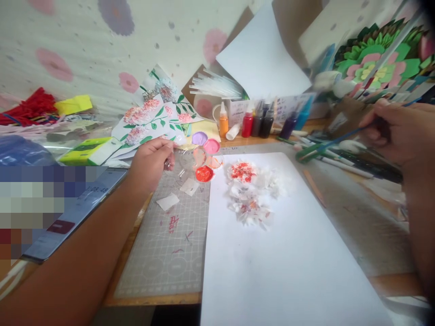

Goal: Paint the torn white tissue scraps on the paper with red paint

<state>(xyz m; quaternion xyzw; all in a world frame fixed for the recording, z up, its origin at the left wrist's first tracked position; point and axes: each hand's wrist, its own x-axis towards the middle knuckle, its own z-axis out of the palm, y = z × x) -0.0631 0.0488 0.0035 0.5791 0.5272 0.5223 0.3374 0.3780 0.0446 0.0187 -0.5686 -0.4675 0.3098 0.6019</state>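
Our left hand (149, 162) gripped the clear palette (200, 158) beside the white sheet's (272, 253) far-left corner; our right hand (401, 131) pinched the brush (326, 144). We judged steadying the palette wise.

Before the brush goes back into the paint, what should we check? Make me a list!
1. Thin blue-handled paintbrush gripped: ok, the right hand pinches it.
2. Clear plastic paint palette steadied: ok, the left hand holds its edge.
3. Paint ready: ok, the red paint well looks full.
4. Large white paper sheet flat on the grey cutting mat: ok.
5. Crumpled white tissue flower with red dabs lying on the sheet: ok.
6. Brush tip clean: cannot tell, it is blurred.
7. Row of small paint bottles capped: cannot tell.
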